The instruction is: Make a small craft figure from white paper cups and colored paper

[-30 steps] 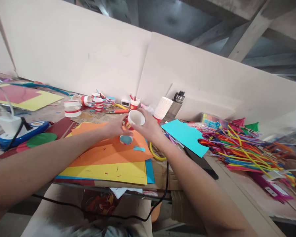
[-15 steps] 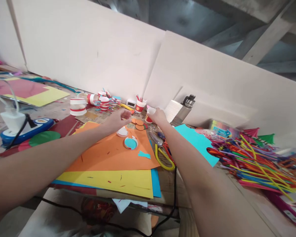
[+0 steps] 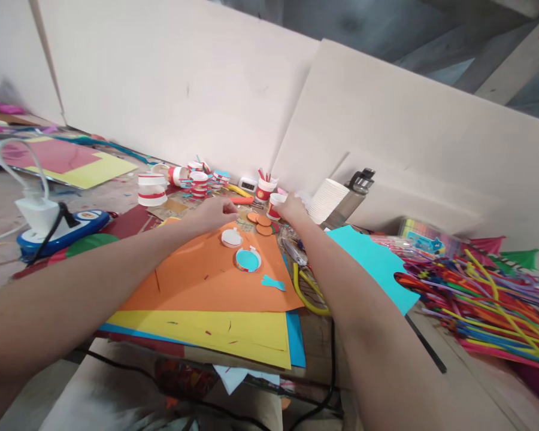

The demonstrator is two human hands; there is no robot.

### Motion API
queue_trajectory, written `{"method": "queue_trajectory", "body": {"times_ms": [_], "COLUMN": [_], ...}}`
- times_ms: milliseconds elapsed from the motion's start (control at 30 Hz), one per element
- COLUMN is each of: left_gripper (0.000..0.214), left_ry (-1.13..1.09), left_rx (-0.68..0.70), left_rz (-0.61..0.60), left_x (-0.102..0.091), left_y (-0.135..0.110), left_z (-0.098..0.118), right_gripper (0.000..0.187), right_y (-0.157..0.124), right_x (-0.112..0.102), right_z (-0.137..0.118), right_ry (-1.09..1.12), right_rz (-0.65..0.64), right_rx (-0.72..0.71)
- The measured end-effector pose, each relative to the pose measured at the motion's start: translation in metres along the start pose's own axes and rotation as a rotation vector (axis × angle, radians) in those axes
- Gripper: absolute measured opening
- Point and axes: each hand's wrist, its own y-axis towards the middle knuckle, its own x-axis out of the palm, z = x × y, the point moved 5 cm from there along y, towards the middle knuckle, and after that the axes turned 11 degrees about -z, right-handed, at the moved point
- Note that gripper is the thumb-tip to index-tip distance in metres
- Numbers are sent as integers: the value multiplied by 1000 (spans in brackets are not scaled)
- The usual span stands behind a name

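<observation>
My right hand (image 3: 291, 209) reaches far across the table and is wrapped round a small red-and-white paper cup (image 3: 275, 206) standing beside orange paper discs (image 3: 263, 224). My left hand (image 3: 216, 212) hovers just left of those discs, fingers curled in a pinch; what it holds, if anything, is hidden. Below the hands, on the orange sheet (image 3: 197, 278), lie a white cup piece (image 3: 231, 237) and a cup ring with a blue disc (image 3: 247, 260), plus a blue paper scrap (image 3: 273, 282).
Yellow-handled scissors (image 3: 303, 278) lie right of the orange sheet. A stack of white cups (image 3: 327, 200) and a bottle (image 3: 353, 193) stand behind. Coloured straws (image 3: 485, 299) pile at right, a power strip (image 3: 58, 230) at left, decorated cups (image 3: 151, 188) at the back.
Both hands moved away from me toward the back. The cup went from held up between both hands to standing on the table near the orange discs; the left hand let go of it.
</observation>
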Motion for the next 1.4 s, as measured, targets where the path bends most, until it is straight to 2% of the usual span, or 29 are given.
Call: {"method": "queue_trajectory", "body": {"times_ms": [100, 167, 367, 500, 567, 633, 733, 833, 967, 1100, 1267, 1400], "left_gripper": [20, 19, 18, 21, 23, 24, 24, 23, 21, 21, 21, 23], "left_ry": [125, 182, 298, 234, 191, 174, 180, 182, 169, 157, 160, 137], "left_rx": [-27, -44, -76, 29, 91, 126, 102, 30, -5, 56, 66, 81], "left_rz": [-31, -42, -115, -46, -30, -23, 7, 19, 17, 24, 39, 40], "left_x": [0, 0, 6, 5, 3, 0, -8, -14, -12, -6, -5, -6], "left_y": [1, 0, -1, -4, -8, -12, -17, -17, -14, -12, -10, -10], "left_z": [-2, -2, -8, 2, 12, 20, 24, 17, 4, 0, -1, 0], "right_gripper": [63, 59, 28, 13, 6, 7, 11, 12, 15, 24, 29, 27], "right_y": [-21, -40, -118, -167, -181, -187, -182, -170, -148, -118, -75, -52], "right_x": [-14, -23, -41, -38, -30, -23, -17, -19, -17, -9, 6, 24], "right_z": [0, -4, -11, -14, -16, -17, -11, 1, 10, -8, -37, -46], "right_ry": [-15, -14, 99, 230, 259, 243, 198, 155, 84, -89, -182, -222], "right_rz": [64, 110, 100, 46, -3, -36, 4, 97, 71, -22, -115, -209], "right_rx": [-20, -110, -398, -527, -588, -613, -602, -540, -453, -419, -299, -204]}}
